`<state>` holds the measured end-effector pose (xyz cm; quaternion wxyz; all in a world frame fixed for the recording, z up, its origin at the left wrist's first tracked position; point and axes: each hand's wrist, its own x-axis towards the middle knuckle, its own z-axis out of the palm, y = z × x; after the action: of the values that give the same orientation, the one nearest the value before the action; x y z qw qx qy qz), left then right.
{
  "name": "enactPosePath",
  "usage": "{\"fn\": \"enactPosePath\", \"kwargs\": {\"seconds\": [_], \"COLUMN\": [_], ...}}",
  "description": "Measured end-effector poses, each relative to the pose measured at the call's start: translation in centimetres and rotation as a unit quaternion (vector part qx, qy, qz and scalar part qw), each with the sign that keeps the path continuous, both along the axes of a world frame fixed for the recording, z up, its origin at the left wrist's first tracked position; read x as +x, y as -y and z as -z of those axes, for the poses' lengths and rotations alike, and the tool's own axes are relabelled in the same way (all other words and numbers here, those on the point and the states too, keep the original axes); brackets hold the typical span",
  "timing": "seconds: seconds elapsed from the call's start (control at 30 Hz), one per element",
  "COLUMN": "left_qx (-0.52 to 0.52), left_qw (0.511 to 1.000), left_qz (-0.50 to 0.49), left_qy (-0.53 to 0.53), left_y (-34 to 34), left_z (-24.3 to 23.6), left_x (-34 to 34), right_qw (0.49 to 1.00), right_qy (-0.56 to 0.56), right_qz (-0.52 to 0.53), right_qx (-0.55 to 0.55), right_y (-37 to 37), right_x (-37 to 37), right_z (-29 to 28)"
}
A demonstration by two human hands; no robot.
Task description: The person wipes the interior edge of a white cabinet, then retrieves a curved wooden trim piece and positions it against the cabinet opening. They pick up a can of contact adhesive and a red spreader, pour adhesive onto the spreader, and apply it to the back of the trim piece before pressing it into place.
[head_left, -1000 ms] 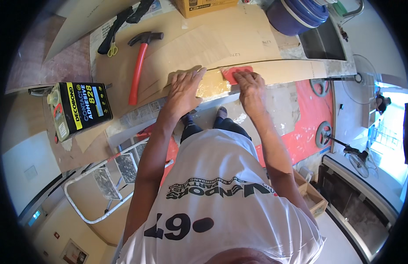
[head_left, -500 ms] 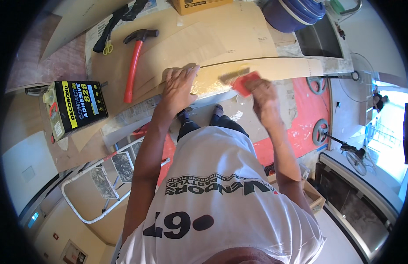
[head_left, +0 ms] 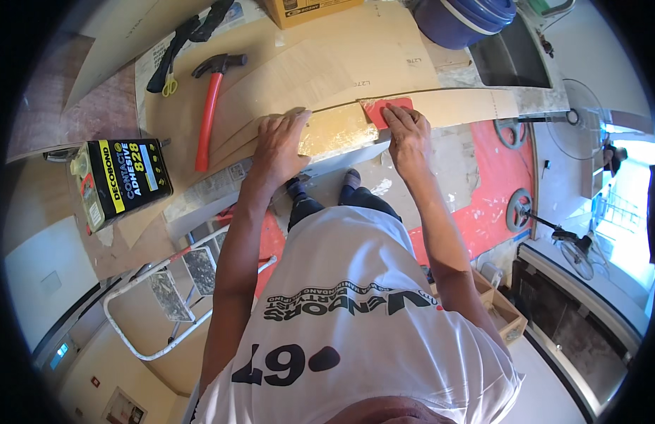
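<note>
My right hand [head_left: 410,145] grips a flat red plastic spreader [head_left: 388,112], its edge down on a long narrow tan strip [head_left: 468,106] at the front of the worktop. Left of the spreader, a wet, glossy coat of adhesive [head_left: 338,134] covers the strip. My left hand [head_left: 281,145] lies on the strip's left part, fingers stretched out over its far edge. A claw hammer [head_left: 211,113] with a red handle rests on the tan sheets left of that hand. Farther left stands a black and yellow adhesive can [head_left: 126,177].
Yellow-handled scissors [head_left: 170,85] lie beyond the hammer. At the back are a cardboard box [head_left: 310,12] and a blue bucket [head_left: 458,22] beside a sink [head_left: 511,60]. A step ladder [head_left: 175,290] stands low on the left; a fan [head_left: 576,254] is at the right.
My right hand has moved left and away from me, bringing the spreader from a blurred sweep above the strip down onto it. My left hand has stayed nearly in place.
</note>
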<state>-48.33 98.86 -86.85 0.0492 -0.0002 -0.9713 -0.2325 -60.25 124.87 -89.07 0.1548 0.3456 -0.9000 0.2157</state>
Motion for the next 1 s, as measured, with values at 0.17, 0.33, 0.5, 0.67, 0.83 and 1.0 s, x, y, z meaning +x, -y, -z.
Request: {"fn": "enactPosePath", "kwargs": {"seconds": [0.17,0.33,0.5,0.67,0.83,1.0], "left_qx": [0.008,0.016,0.017,0.021,0.016,0.022], "left_qw": [1.000,1.000,0.999,0.999,0.999,1.000], "left_qz": [-0.011,-0.007,0.001,0.006,0.006,-0.005], "left_qy": [0.026,-0.002,-0.036,-0.029,-0.033,-0.006], "left_y": [-0.1,-0.1,0.1,0.2,0.3,0.1], "left_z": [0.1,0.6,1.0,1.0,1.1,0.7], "left_x": [0.1,0.1,0.0,-0.1,-0.2,-0.3], "right_qw": [0.998,1.000,0.991,0.983,0.988,0.999], "right_qy": [-0.015,0.021,0.082,0.098,0.109,0.045], "right_qz": [0.056,0.004,-0.102,-0.139,-0.112,-0.018], "right_qx": [0.002,-0.003,0.020,0.068,0.020,-0.012], "right_y": [-1.2,-1.4,-0.3,-2.5,-5.2,-5.4], "right_x": [-2.3,-2.3,0.1,2.1,1.7,-1.3], "right_z": [0.3,-0.8,-3.2,-3.9,-4.7,-4.0]}}
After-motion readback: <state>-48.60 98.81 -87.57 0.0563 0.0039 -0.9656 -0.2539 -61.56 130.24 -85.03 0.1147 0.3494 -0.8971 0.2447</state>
